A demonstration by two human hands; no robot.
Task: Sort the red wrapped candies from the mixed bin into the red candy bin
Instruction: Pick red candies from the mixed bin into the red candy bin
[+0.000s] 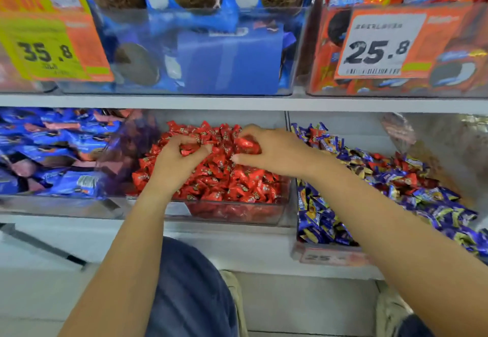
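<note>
Blue snack bin [52, 151]: sitting at the far left of the lower shelf [237, 102], heaped with blue packets; it is playing no part in the sorting.

Left hand [179, 159]: hovering over the red pile, fingers [196, 139] curling round a red candy [188, 149] and holding it, apparently so it can be let go onto the heap below.

Red candy bin [237, 215]: standing in the middle of the shelf, its clear front wall showing red wrappers stacked right to the rim. Both hands are working above it because, as I judge it, this is where the sorted pieces are being dropped.

Right hand [266, 151]: reaching across from the right side, fingers narrowing round a shiny red wrapper [247, 144], thumb pointing left underneath. The forearm is crossing the divider between the bins, which fits a carry from the mixed side.

Mixed bin [330, 248]: lying just right of the red one, mostly purple-and-yellow candies, with red wrapped candies [404, 178] showing scattered through the middle and back. Those are remaining to be picked, so the task is looking only part done.

Upper shelf: carrying clear boxes of biscuit packs and a price tag [380, 46] reading 25.8, well above the work.

Next move, as a judgement: releasing both held pieces, then going back right for more.
</note>
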